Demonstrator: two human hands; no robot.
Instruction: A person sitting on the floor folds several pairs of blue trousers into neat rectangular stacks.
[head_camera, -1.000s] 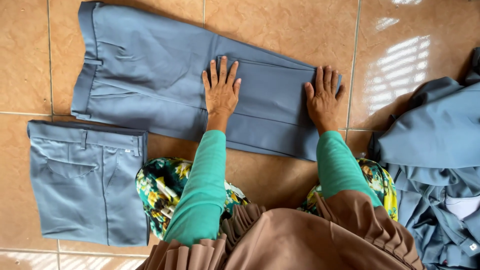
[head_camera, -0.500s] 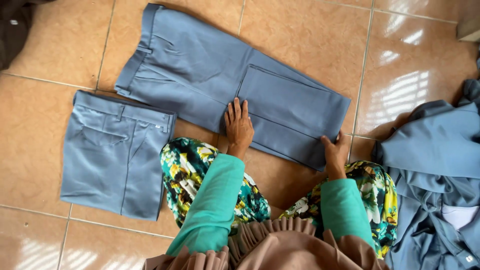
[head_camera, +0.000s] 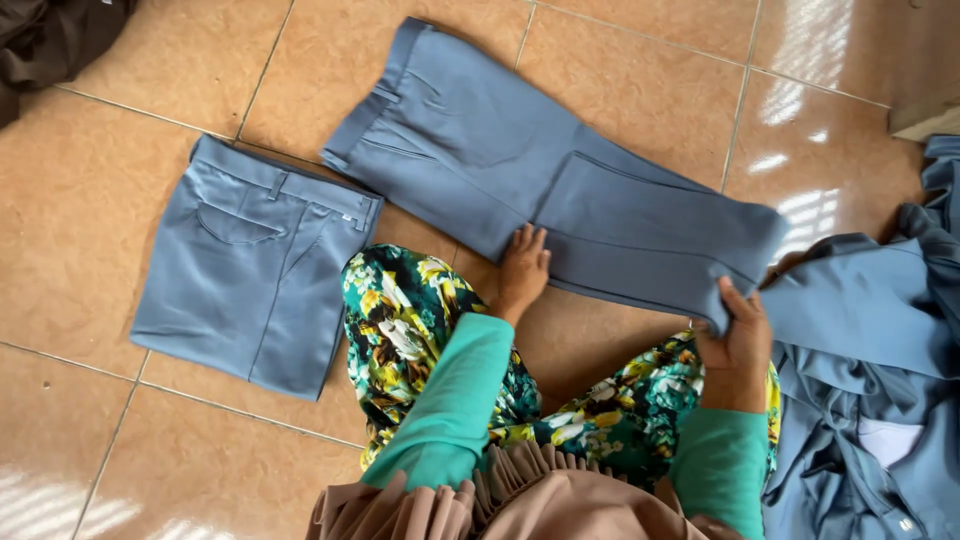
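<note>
Blue-grey trousers lie half-folded on tiled floor (legs doubled over). Left hand presses flat, fingers apart; right hand pinches the folded end.

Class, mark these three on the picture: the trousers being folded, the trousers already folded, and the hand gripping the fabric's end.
Half-folded trousers (head_camera: 520, 160): head view, on the upper leg panel.
Folded trousers (head_camera: 245, 275): head view, on the middle of the square.
Right hand (head_camera: 738, 335): head view, on the back of the hand.
</note>
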